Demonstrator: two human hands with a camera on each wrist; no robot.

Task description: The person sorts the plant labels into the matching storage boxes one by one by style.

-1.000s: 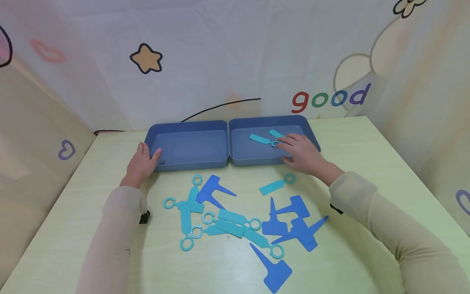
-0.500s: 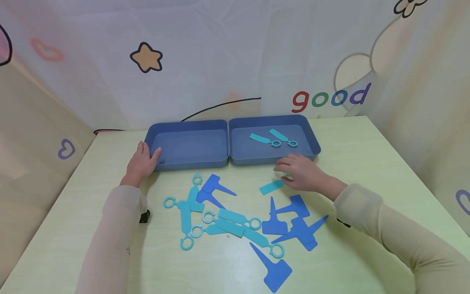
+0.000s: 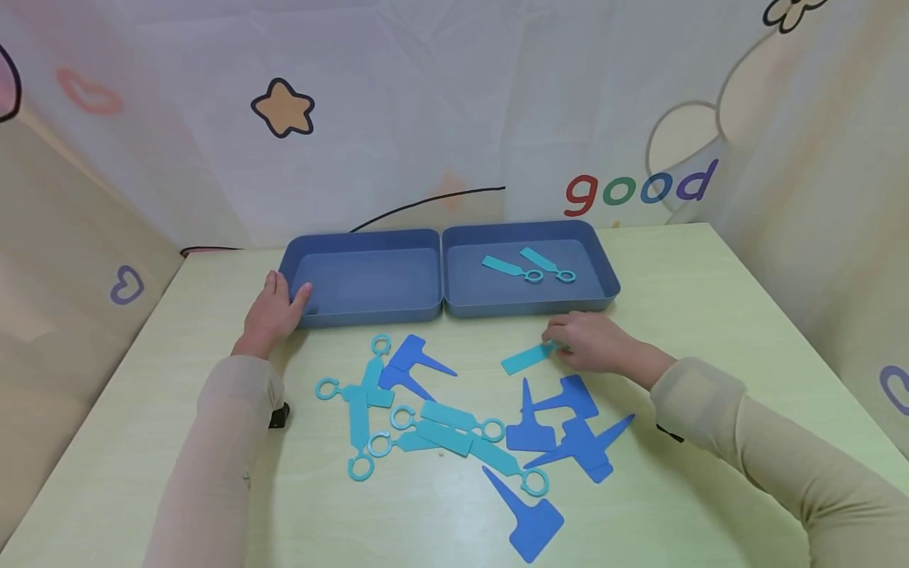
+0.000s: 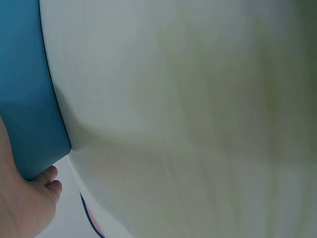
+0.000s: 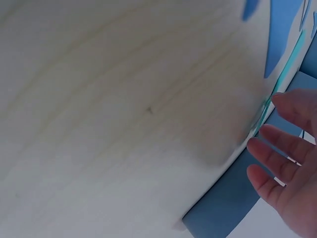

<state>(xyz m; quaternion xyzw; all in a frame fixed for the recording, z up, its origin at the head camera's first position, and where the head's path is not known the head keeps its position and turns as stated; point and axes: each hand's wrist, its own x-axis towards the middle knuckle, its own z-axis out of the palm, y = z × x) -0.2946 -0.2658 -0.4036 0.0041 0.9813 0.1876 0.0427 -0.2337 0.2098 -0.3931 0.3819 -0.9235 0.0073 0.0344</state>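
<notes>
Your left hand (image 3: 273, 318) grips the left end of the left tray (image 3: 376, 278): thumb over the rim, fingers outside the wall. Your right hand (image 3: 596, 343) is down at the loose teal tag (image 3: 524, 360), just in front of the right tray. Fingers and thumb look partly bent and spaced apart in the right wrist view, at the ring end; can't tell if they have hold of it. Ring mostly hidden by the fingers in the head view, flat end points to your left, on the tabletop (image 3: 398, 525).

Both trays are dark blue, side by side, touching. Right tray (image 3: 476, 288) has two teal tags (image 3: 503, 267) in it, rings toward the right, apart from each other.

Nearer you: three overlapping teal tags (image 3: 360, 418) at left, with two blue T-shaped tags (image 3: 409, 356) just right of them. Mid: a row of four teal tags (image 3: 446, 439), partly stacked. Right of that, four blue T-shaped tags (image 3: 531, 438) in overlapping pairs. One single blue tag (image 3: 537, 530) sits closest to you.

Beige sleeves (image 3: 206, 450) on both arms. Behind: printed curtain (image 3: 398, 102) with a star (image 3: 284, 108) and coloured lettering "good" (image 3: 618, 192).
</notes>
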